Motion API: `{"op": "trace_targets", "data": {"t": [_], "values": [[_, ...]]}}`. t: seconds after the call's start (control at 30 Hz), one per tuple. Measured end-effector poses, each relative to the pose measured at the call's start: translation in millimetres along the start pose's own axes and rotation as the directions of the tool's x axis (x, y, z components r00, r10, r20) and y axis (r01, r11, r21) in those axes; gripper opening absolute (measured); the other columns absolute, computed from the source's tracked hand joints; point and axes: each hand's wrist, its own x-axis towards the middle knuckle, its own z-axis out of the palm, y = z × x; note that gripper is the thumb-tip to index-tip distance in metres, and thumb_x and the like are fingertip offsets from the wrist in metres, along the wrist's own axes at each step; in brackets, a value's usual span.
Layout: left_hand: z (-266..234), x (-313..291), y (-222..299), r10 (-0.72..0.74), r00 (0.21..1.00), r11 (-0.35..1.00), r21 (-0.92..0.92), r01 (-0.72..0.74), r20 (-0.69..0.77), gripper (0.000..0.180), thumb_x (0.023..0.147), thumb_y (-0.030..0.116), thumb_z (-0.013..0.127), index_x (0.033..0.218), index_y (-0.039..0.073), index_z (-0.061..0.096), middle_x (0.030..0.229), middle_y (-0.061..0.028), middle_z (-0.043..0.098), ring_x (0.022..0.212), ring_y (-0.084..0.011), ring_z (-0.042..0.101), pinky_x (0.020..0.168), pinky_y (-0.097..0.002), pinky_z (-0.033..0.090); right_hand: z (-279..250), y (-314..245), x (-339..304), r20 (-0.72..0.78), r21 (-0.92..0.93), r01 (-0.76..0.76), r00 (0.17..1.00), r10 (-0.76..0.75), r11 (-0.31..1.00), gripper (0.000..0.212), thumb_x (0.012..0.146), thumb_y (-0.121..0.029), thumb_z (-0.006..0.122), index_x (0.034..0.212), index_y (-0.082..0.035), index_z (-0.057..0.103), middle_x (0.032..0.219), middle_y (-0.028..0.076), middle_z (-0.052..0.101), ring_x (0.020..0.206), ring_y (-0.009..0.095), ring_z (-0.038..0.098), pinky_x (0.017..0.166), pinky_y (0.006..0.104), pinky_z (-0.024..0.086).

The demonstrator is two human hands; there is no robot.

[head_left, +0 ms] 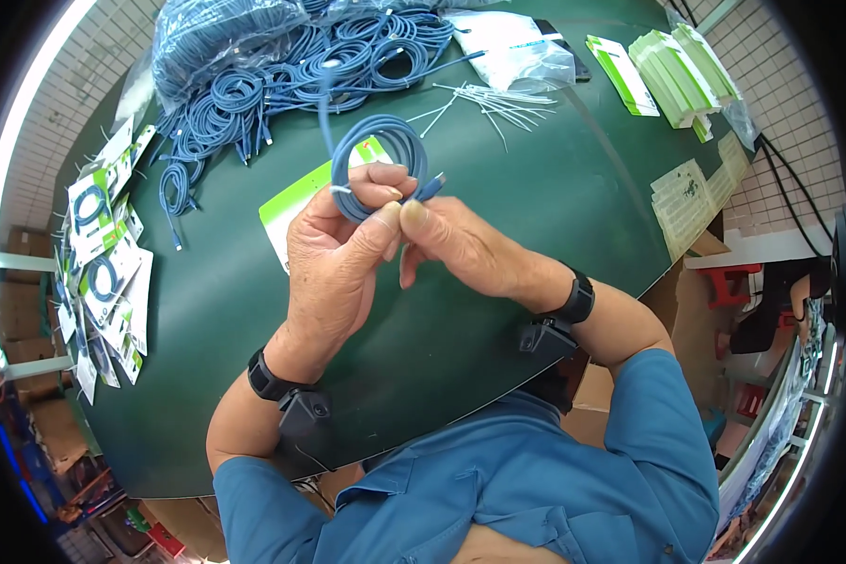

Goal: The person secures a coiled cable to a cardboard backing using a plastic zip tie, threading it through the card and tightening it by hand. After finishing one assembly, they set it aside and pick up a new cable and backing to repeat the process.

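A coil of blue cable [409,141] is held up above the green table. My left hand [332,249] is closed on the coil's lower left side, with fingers through the loop. My right hand [470,246] pinches at the coil's bottom, thumb and fingertip meeting my left thumb. Just above those fingertips sticks out a dark blue cable plug [432,186]. On the coil's left side shows a small white tie [339,189]. One length of cable rises from the coil toward the far pile. Behind my left hand lies a green and white card [287,211], partly covered.
Many coiled blue cables [244,94] and a clear plastic bag [221,42] lie at the back. White zip ties [498,101] are scattered right of them. Carded cables [103,244] heap at the left edge. Stacked cards [672,70] and a paper sheet [683,202] lie on the right.
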Motion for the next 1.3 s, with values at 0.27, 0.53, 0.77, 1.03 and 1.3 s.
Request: {"op": "trace_targets", "data": {"t": [0.27, 0.53, 0.77, 1.03, 1.3], "values": [[3, 5, 17, -0.157, 0.984, 0.978, 0.122, 0.167, -0.085, 0.036, 0.102, 0.012, 0.068, 0.134, -0.001, 0.058, 0.108, -0.0074, 0.074, 0.09, -0.0104, 0.066, 0.079, -0.0262, 0.051, -25, -6, -3, -0.231, -0.234, 0.077, 0.964, -0.132, 0.969, 0.059, 0.115, -0.048, 0.043, 0.135, 0.002, 0.066, 0.106, 0.009, 0.074, 0.086, 0.013, 0.065, 0.072, 0.0251, 0.052], [-16, 15, 2, -0.123, 0.978, 0.9, 0.395, 0.181, -0.168, 0.039, 0.1, 0.012, 0.07, 0.134, -0.003, 0.058, 0.1, -0.0058, 0.073, 0.084, -0.0087, 0.067, 0.072, -0.023, 0.051, -32, -11, -3, -0.077, -0.149, -0.235, 0.971, 0.226, 0.961, 0.045, 0.115, -0.039, 0.048, 0.123, -0.001, 0.072, 0.086, 0.001, 0.07, 0.064, 0.004, 0.052, 0.058, 0.02, 0.043], [-15, 18, 18, -0.136, 0.964, 0.809, 0.536, 0.242, -0.23, 0.036, 0.097, 0.01, 0.07, 0.129, -0.006, 0.062, 0.092, -0.0053, 0.073, 0.072, -0.0089, 0.069, 0.065, -0.0226, 0.052, -31, 3, 0, -0.106, -0.018, -0.125, 0.987, 0.123, 0.992, 0.042, 0.115, -0.036, 0.048, 0.128, 0.0, 0.067, 0.083, -0.002, 0.062, 0.06, 0.004, 0.05, 0.053, 0.0203, 0.042], [-16, 17, 9, -0.201, 0.967, 0.682, 0.687, 0.251, -0.154, 0.029, 0.096, 0.01, 0.07, 0.12, -0.005, 0.071, 0.083, -0.007, 0.074, 0.066, -0.0103, 0.069, 0.061, -0.0248, 0.054, -35, -8, 2, -0.028, -0.205, -0.25, 0.968, 0.25, 0.946, 0.038, 0.112, -0.031, 0.054, 0.135, -0.002, 0.062, 0.083, -0.002, 0.06, 0.06, 0.004, 0.051, 0.053, 0.021, 0.042], [-9, 8, 0, -0.086, 0.987, 0.549, 0.82, 0.162, -0.138, 0.028, 0.097, 0.009, 0.066, 0.121, -0.004, 0.073, 0.074, -0.01, 0.072, 0.06, -0.0137, 0.068, 0.059, -0.0282, 0.054, -33, 26, 4, 0.027, -0.501, 0.035, 0.999, -0.025, 0.865, 0.022, 0.106, -0.026, 0.062, 0.103, -0.005, 0.066, 0.08, -0.002, 0.058, 0.058, 0.004, 0.05, 0.049, 0.0236, 0.04]]}}
